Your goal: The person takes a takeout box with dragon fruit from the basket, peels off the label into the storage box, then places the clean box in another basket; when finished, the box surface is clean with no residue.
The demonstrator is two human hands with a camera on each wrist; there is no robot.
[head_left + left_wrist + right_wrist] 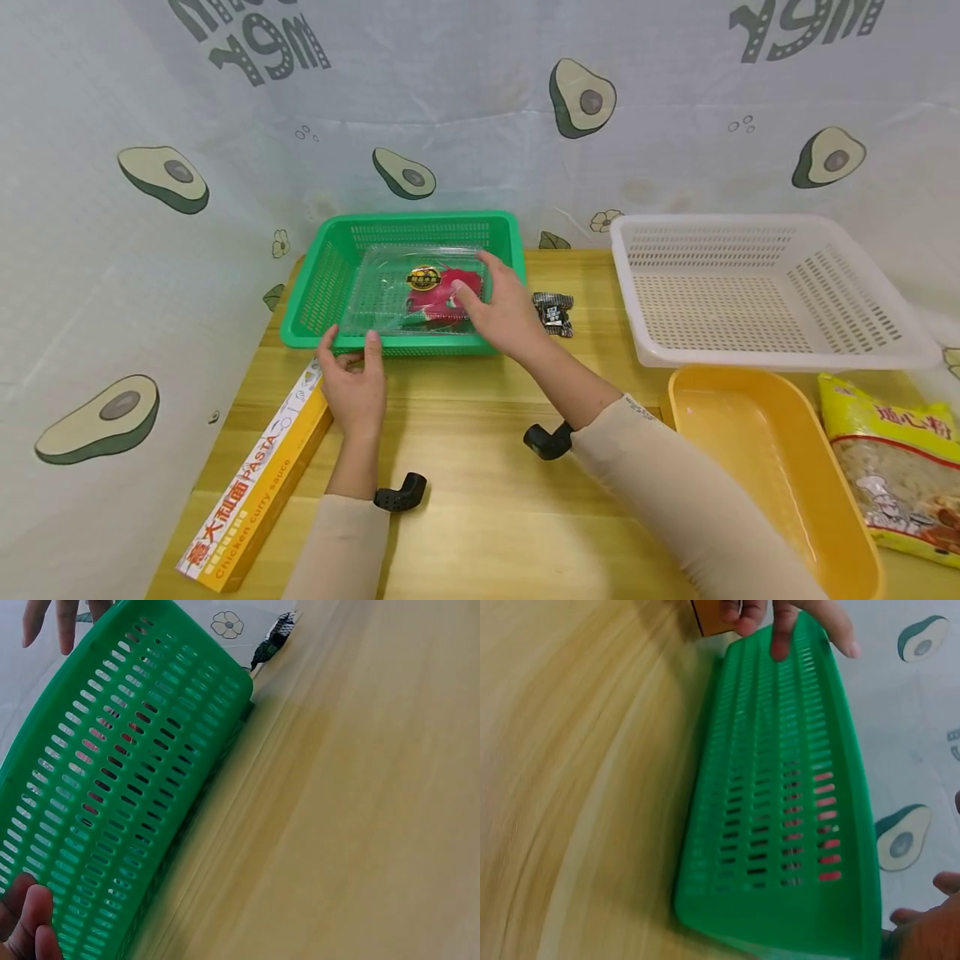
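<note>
A green basket [412,343] stands at the back left of the wooden table. In it lies a clear plastic box [382,292] with a round black-and-gold label; a pink-red item with green parts [442,293] shows through the plastic. My right hand [510,312] is over the box's right side, thumb above the lid and fingers spread near the far corner. My left hand [354,379] is at the basket's front rim near its left corner, thumb and forefinger apart; in the right wrist view a finger [781,645] meets the slotted outer wall.
A long pasta box [262,479] lies at the left, its far end near the basket. Right of the basket lies a small black packet [553,313]. Farther right are a white basket [633,321], a yellow tray [750,442] and a yellow pasta bag [900,467].
</note>
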